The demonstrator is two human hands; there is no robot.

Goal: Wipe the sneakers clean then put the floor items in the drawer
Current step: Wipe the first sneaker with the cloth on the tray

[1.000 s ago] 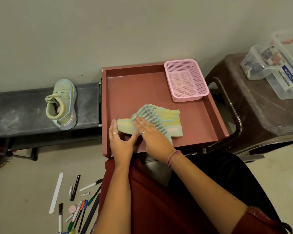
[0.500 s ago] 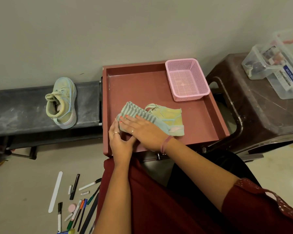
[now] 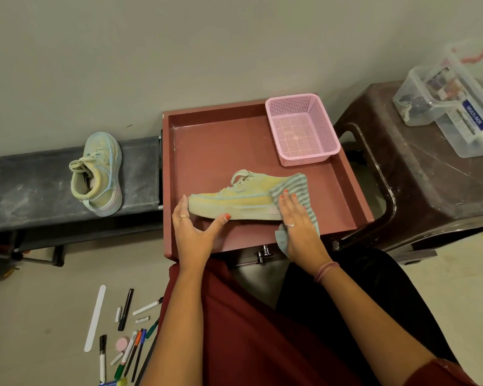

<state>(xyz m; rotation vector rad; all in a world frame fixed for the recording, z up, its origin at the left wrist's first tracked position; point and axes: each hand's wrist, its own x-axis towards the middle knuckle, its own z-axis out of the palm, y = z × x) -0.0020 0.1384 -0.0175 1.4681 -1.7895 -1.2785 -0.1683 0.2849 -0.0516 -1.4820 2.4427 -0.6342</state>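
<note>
Sneaker (image 3: pixel 234 203) lies on side in open red drawer (image 3: pixel 207 140), toe left. Likely light, canvas soft, sole stiff; best held at toe and sole edge. Left hand (image 3: pixel 193 232) spread, thumb and fingers bracing toe. Right hand (image 3: pixel 299 218) flat, pressing striped cloth (image 3: pixel 296 188) on heel. Pens (image 3: pixel 129 338) scattered on floor, near. Pink basket (image 3: pixel 301 129) at drawer's back corner. Second sneaker (image 3: pixel 98 174) on dusty bench (image 3: pixel 25 185), left. Brown stool (image 3: pixel 430 174) right, clear boxes (image 3: pixel 444 98) on top.

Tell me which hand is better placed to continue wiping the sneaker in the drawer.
The right hand: it presses the cloth on the sneaker's heel end. The left hand only steadies the toe.
</note>
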